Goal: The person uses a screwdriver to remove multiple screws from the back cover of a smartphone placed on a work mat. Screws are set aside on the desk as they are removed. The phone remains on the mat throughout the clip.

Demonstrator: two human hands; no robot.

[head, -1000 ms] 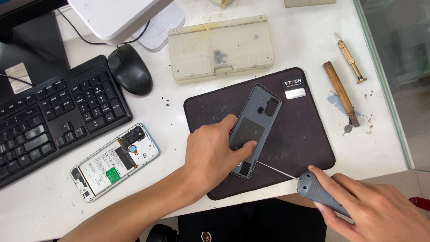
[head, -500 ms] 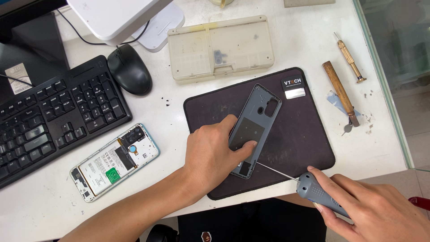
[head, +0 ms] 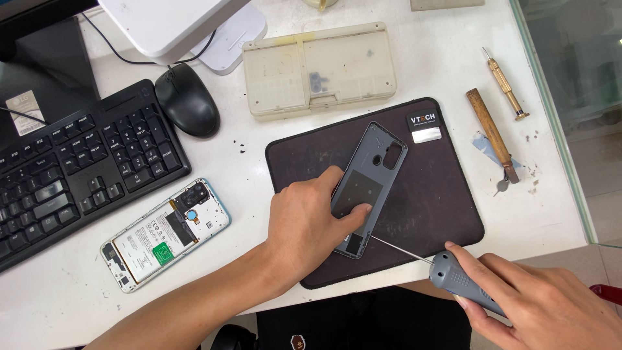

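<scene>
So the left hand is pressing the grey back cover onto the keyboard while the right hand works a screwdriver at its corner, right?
Not quite: the head view shows the left hand pressing the grey back cover onto the dark mat, not the keyboard. The right hand does hold the screwdriver at its corner.

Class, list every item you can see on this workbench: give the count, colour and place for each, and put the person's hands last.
Phone back cover: one, grey, on the mat, pinned by the left hand.
Mat: one, dark, desk centre-right.
Screwdriver: one, grey handle, thin shaft tip at the cover's lower edge.
Opened phone: one, insides showing, left of the mat.
Parts box: one, cream, above the mat.
Mouse: one, black, upper left.
Keyboard: one, black, far left.
Wooden-handled tool: one, brown, right of the mat.
Small driver: one, brass-coloured, upper right.
Left hand: pressing the cover.
Right hand: gripping the screwdriver.
</scene>
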